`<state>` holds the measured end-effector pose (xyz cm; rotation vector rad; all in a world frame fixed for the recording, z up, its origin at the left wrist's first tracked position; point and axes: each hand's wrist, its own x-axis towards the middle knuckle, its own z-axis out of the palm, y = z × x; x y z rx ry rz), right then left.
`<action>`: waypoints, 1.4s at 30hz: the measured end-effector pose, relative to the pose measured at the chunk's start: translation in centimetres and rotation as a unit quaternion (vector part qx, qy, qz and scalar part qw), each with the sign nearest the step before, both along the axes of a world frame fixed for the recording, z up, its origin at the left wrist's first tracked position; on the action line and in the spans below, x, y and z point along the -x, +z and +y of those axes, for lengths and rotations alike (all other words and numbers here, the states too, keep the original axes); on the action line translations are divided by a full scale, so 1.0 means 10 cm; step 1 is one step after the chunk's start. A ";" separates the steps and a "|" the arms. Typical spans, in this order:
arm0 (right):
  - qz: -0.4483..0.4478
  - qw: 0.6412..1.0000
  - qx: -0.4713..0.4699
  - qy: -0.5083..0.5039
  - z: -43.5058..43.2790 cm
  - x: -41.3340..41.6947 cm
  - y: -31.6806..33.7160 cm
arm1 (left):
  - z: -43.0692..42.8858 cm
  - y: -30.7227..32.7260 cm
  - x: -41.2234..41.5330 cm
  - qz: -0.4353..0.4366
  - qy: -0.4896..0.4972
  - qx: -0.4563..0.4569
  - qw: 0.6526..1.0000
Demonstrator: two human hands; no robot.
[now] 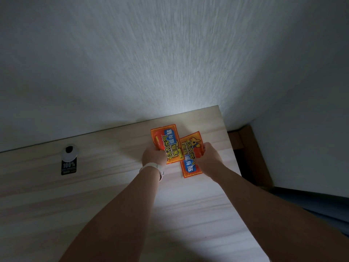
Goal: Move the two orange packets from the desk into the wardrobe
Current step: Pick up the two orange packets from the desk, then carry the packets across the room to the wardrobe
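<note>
Packets lie side by side on the pale wooden tabletop (188, 205), near its far right corner and close to the white wall (170, 53). The left orange packet (166, 140) sits slightly farther back, its near right corner overlapping the right orange packet (190, 157). The left hand (154, 155), with a white watch (153, 167) on its wrist, covers that packet's near left corner; its fingers curl down over the edge and appear closed on it, though the fingertips are hidden beneath the hand. The right hand (209, 157) rests on the right packet's right edge, fingers (204, 146) bent over the upper right part and pinching it. Both packets look flat against the wood. A white round fitting with a black label (69, 157) sits well apart to the left.
</note>
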<state>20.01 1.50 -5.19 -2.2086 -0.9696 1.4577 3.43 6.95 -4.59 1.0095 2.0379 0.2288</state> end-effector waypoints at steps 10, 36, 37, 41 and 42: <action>0.179 0.973 -0.019 -0.148 -0.34 -0.18 0.33 | -0.34 0.48 0.27 -0.253 0.184 -0.109 0.943; 0.159 0.960 -0.209 -0.100 -1.68 0.81 1.87 | -2.06 1.62 1.51 -0.388 0.117 -0.201 0.892; 0.163 0.959 -0.214 -0.095 -1.72 0.86 1.88 | -2.12 1.64 1.56 -0.385 0.120 -0.206 0.891; 0.168 0.959 -0.224 -0.052 -1.81 0.97 1.95 | -2.40 1.73 1.69 -0.358 0.130 -0.242 0.892; 0.171 0.958 -0.226 -0.036 -1.82 0.98 1.97 | -2.47 1.75 1.71 -0.350 0.136 -0.256 0.891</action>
